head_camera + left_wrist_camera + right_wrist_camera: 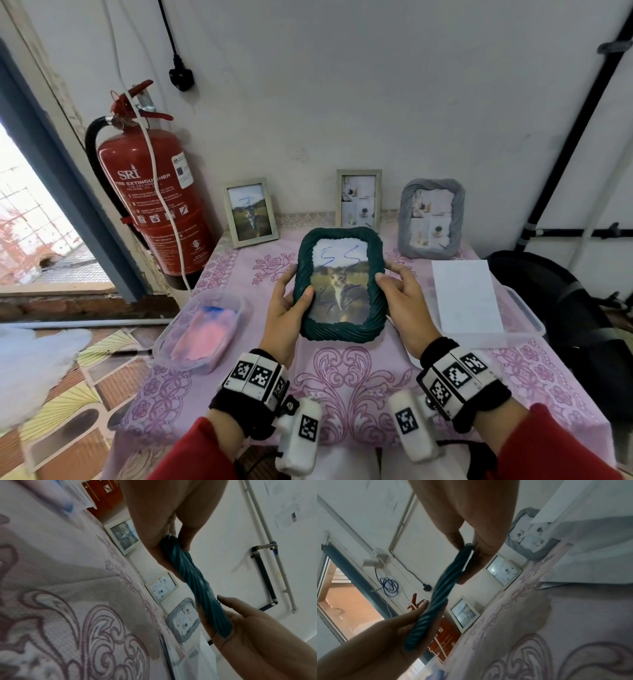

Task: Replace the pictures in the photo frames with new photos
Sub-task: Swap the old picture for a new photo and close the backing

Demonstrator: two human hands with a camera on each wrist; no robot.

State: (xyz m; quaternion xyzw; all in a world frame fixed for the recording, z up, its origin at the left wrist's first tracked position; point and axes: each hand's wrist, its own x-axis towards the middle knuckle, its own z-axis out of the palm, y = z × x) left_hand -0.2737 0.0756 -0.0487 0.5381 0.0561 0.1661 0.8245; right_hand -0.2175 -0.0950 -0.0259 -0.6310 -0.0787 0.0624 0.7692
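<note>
I hold a dark green rope-edged photo frame above the table with both hands. It shows a cat picture scribbled with blue pen. My left hand grips its left edge, thumb on the front. My right hand grips the right edge the same way. Both wrist views show the green frame edge-on, pinched between thumb and fingers. Against the wall stand a white frame with a scribbled picture, a second white frame and a grey rope-edged frame.
A clear tub with pink and blue contents sits at the table's left. A clear tub at the right holds a white sheet. A red fire extinguisher stands at the left wall. A black chair is on the right.
</note>
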